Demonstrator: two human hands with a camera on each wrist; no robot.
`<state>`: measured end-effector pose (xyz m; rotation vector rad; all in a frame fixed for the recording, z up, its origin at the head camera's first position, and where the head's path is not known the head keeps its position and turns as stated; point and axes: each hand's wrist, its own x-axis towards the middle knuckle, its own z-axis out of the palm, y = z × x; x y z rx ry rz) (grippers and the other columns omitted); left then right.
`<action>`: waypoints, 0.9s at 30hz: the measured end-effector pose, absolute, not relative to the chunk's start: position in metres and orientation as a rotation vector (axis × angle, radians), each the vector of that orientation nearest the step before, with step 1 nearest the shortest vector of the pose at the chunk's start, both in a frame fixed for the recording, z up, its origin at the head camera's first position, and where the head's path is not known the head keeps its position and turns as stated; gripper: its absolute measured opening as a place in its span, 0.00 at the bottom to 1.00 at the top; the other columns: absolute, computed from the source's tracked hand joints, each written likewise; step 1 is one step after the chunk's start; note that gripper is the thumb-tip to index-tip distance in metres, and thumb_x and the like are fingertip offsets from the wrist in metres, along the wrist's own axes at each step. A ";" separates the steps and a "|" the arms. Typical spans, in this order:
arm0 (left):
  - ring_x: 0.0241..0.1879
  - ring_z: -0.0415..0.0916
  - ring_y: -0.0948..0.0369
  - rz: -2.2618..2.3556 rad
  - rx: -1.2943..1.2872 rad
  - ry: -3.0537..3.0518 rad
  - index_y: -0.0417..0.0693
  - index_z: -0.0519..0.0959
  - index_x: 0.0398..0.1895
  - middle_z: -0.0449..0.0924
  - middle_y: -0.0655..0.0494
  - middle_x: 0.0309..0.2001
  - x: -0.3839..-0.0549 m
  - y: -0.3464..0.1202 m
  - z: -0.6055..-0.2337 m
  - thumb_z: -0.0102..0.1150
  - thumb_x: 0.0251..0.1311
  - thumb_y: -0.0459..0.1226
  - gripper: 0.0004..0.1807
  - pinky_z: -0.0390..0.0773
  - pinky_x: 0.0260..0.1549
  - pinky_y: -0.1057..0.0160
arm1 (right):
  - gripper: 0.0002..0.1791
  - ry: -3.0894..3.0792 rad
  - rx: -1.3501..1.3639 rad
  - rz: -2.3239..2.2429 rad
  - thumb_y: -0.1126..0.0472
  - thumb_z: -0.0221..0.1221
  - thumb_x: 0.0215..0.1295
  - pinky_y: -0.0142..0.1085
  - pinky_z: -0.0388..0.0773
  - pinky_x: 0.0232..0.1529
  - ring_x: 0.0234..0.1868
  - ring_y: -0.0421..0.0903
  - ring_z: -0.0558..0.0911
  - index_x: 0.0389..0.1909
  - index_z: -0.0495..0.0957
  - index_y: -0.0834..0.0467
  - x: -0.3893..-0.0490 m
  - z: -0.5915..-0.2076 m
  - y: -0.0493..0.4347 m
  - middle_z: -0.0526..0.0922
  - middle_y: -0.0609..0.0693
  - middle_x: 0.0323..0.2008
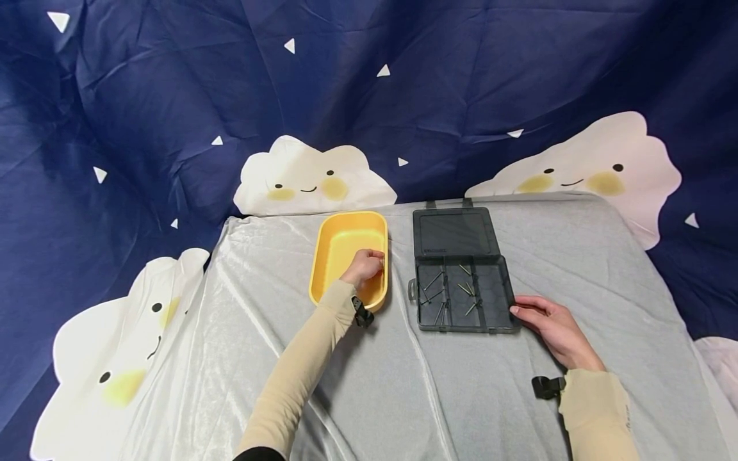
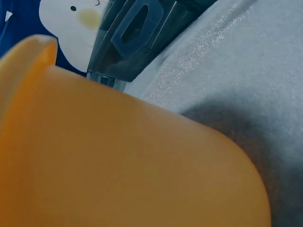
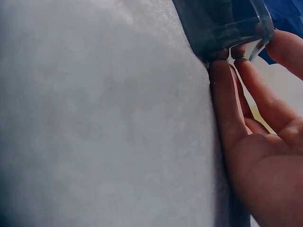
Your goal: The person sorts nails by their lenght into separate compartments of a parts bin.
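A yellow plastic tray (image 1: 323, 256) stands on the grey cloth, and my left hand (image 1: 365, 266) reaches down into it beside its right wall. Its fingertips are hidden, so I cannot tell what they hold. In the left wrist view the tray's outer wall (image 2: 142, 156) fills most of the picture. Right of the tray lies a dark see-through compartment box (image 1: 494, 301) with its lid (image 1: 455, 232) folded back. Dark screws (image 1: 434, 296) lie in its left compartment, brass-coloured screws (image 1: 467, 289) in the middle one. My right hand (image 1: 548, 323) grips the box's right side, thumb at the rim.
Creased grey cloth (image 1: 455, 397) covers the table. Behind it hangs a dark blue curtain (image 1: 450, 96) with white clouds. A latch (image 1: 412, 289) sticks out from the box's left side, facing the tray across a narrow gap.
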<state>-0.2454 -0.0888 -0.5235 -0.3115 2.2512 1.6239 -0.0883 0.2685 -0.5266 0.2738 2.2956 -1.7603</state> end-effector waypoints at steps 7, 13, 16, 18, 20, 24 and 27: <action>0.28 0.75 0.60 1.678 -0.334 2.154 0.35 0.77 0.46 0.78 0.49 0.35 -0.234 -0.089 -0.503 0.53 0.56 0.23 0.13 0.76 0.32 0.65 | 0.36 2.301 0.275 -1.745 0.47 0.62 0.63 0.20 0.75 0.43 0.42 0.22 0.76 0.63 0.68 0.66 -0.087 -0.525 0.268 0.78 0.25 0.39; 0.23 0.72 0.65 1.660 -0.377 2.127 0.32 0.74 0.52 0.73 0.56 0.30 -0.230 -0.089 -0.494 0.51 0.57 0.23 0.18 0.72 0.27 0.69 | 0.35 2.278 0.286 -1.758 0.47 0.62 0.63 0.20 0.75 0.42 0.41 0.22 0.77 0.64 0.68 0.66 -0.088 -0.525 0.268 0.78 0.25 0.38; 0.23 0.72 0.64 1.655 -0.374 2.123 0.31 0.74 0.53 0.73 0.56 0.29 -0.229 -0.091 -0.493 0.52 0.56 0.23 0.18 0.72 0.25 0.69 | 0.35 2.261 0.289 -1.770 0.48 0.62 0.63 0.20 0.75 0.42 0.41 0.23 0.77 0.64 0.68 0.66 -0.089 -0.524 0.268 0.79 0.25 0.38; 0.23 0.72 0.64 1.656 -0.380 2.118 0.32 0.74 0.52 0.74 0.56 0.29 -0.228 -0.092 -0.492 0.53 0.56 0.23 0.18 0.72 0.25 0.68 | 0.34 2.261 0.290 -1.771 0.48 0.62 0.63 0.20 0.75 0.42 0.41 0.23 0.77 0.63 0.68 0.66 -0.089 -0.524 0.267 0.78 0.25 0.38; 0.23 0.73 0.63 1.664 -0.391 2.106 0.32 0.75 0.52 0.75 0.55 0.28 -0.227 -0.093 -0.492 0.54 0.56 0.23 0.18 0.73 0.25 0.69 | 0.34 2.261 0.290 -1.772 0.48 0.62 0.63 0.20 0.75 0.42 0.41 0.23 0.77 0.63 0.69 0.65 -0.089 -0.525 0.268 0.78 0.24 0.38; 0.23 0.74 0.64 1.679 -0.405 2.074 0.32 0.75 0.50 0.76 0.55 0.27 -0.227 -0.095 -0.493 0.55 0.56 0.24 0.16 0.75 0.26 0.69 | 0.33 2.272 0.294 -1.763 0.47 0.62 0.63 0.20 0.75 0.42 0.41 0.23 0.77 0.62 0.70 0.64 -0.089 -0.526 0.268 0.78 0.24 0.38; 0.23 0.74 0.64 1.681 -0.402 2.061 0.32 0.75 0.48 0.75 0.56 0.26 -0.227 -0.096 -0.493 0.56 0.56 0.24 0.15 0.76 0.26 0.69 | 0.33 2.272 0.296 -1.763 0.47 0.62 0.63 0.20 0.75 0.42 0.41 0.22 0.77 0.62 0.70 0.64 -0.089 -0.526 0.268 0.78 0.24 0.38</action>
